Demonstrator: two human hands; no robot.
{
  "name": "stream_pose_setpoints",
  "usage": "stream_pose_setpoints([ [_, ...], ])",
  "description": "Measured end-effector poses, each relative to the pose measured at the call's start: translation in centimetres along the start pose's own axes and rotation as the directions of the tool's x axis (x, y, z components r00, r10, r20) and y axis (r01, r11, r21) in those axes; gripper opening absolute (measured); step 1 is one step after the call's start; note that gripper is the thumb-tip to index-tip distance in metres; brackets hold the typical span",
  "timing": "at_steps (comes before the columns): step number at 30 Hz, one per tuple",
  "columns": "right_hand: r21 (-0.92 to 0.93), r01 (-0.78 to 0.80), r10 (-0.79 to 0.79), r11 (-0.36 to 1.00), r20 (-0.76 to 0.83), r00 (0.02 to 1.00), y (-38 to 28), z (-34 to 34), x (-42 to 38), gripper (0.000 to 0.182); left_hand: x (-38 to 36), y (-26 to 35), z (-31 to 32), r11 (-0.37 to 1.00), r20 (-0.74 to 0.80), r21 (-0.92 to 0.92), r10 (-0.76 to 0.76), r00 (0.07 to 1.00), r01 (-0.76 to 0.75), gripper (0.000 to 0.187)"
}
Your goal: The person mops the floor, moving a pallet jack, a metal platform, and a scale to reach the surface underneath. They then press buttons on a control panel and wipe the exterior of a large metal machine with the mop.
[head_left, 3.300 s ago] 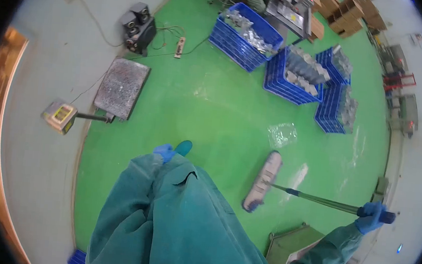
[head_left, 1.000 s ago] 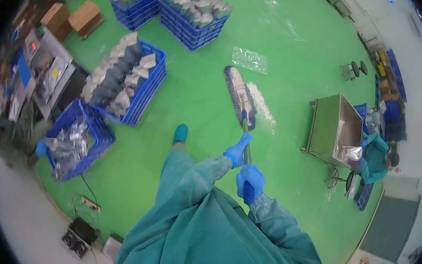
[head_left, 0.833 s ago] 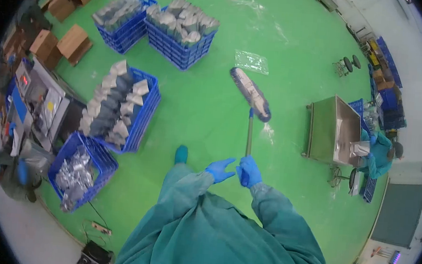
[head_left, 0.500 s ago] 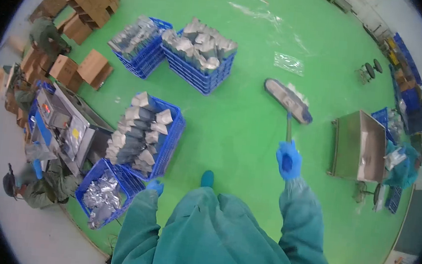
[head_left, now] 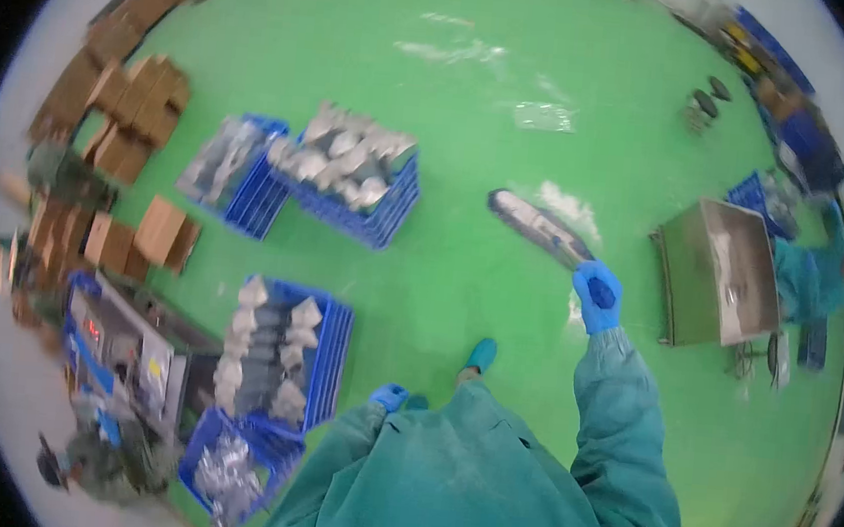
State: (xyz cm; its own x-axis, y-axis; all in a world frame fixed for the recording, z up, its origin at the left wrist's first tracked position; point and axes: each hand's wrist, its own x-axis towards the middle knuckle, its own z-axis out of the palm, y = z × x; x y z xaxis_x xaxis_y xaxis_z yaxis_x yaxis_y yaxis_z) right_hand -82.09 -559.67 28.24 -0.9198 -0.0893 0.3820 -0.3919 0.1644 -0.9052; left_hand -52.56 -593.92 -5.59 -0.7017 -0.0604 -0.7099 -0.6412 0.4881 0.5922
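Observation:
My right hand (head_left: 598,297), in a blue glove, is wrapped round the top of a mop handle. Beyond it the wide flat mop head (head_left: 540,228) lies slanted on the green floor, grey with dark ends. White powder (head_left: 569,208) is spread along its far side, with a smaller patch near my right hand. My left hand (head_left: 389,397), also gloved in blue, hangs low beside my body near my shoe; its fingers look curled, but blur hides whether they hold anything.
Blue crates (head_left: 332,356) of silvery bags stand left. Cardboard boxes (head_left: 166,233) and co-workers at a metal table (head_left: 154,371) are farther left. A steel cart (head_left: 692,277) stands right, with a person in green beside it. A clear plastic sheet (head_left: 544,117) lies ahead.
The view has shifted and turned. A foot has come forward. The mop handle now looks more upright, my right hand appears closer to the mop head, and my left hand is nearer my body's middle.

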Motion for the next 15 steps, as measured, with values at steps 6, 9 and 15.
stream_pose_setpoints([
  [6, 0.059, 0.087, -0.067, 0.995, -0.275, 0.959, 0.9, -5.4, 3.7, 0.008, 4.3, 16.3, -2.9, 0.930, 0.036, 0.339, 0.134, 0.990, -0.138, 0.045],
  [9, 0.022, 0.263, -0.214, 0.965, -0.514, 0.831, 1.5, -9.2, 7.0, 0.013, 9.0, 22.8, -3.9, 0.818, 0.136, 0.502, 0.245, 0.960, -0.279, 0.045],
  [15, 0.370, 0.512, -0.228, 0.775, -0.591, 0.773, -13.4, -25.7, 5.9, 0.034, 8.7, 44.5, -2.4, 0.658, 0.215, 0.378, 0.622, 0.753, -0.652, 0.048],
])
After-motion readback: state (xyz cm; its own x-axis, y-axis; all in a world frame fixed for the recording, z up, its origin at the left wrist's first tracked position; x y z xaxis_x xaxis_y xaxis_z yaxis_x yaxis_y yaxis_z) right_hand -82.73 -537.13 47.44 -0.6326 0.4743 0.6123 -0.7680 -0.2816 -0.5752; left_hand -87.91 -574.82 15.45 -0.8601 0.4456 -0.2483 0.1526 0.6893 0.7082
